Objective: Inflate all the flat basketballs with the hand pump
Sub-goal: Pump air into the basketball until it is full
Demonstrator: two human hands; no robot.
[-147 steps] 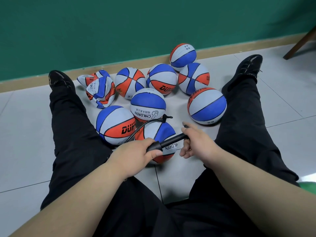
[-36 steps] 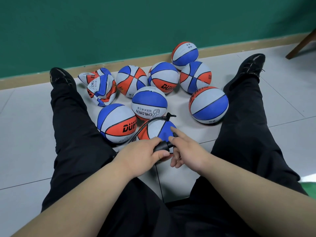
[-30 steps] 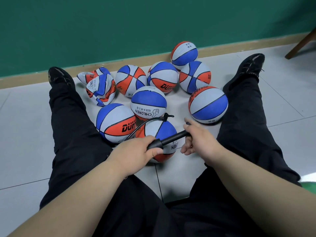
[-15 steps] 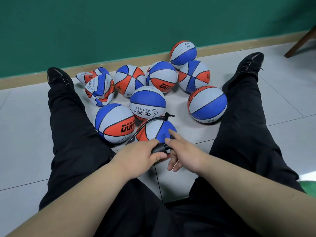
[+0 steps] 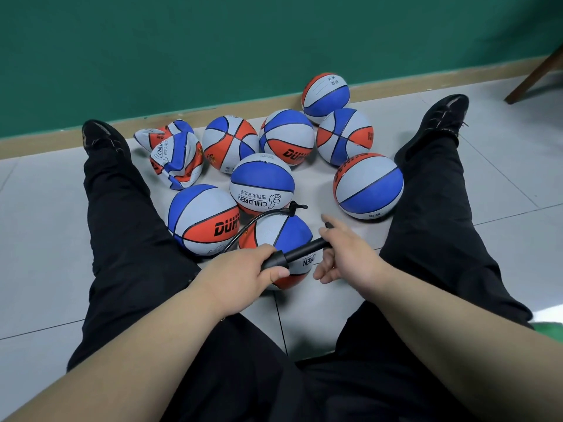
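Observation:
I sit on the floor with my legs spread around several red, white and blue basketballs. My left hand [image 5: 243, 274] grips the barrel of the black hand pump [image 5: 294, 254]. My right hand [image 5: 345, 254] grips the pump's handle, and the rod is drawn out. A thin black hose [image 5: 259, 219] arcs from the pump to the top of the nearest ball [image 5: 281, 236], which lies just beyond my hands. Two crumpled flat balls [image 5: 176, 158] lie at the far left by my left foot. The other balls look round.
A green wall with a tan skirting board [image 5: 213, 109] runs behind the balls. My black trouser legs [image 5: 122, 214] and shoes flank the group on grey floor tiles. A wooden furniture leg [image 5: 536, 77] stands at the far right.
My right hand has pulled the pump handle out to the right again after pushing it in against my left hand half a second ago. The balls have stayed in place.

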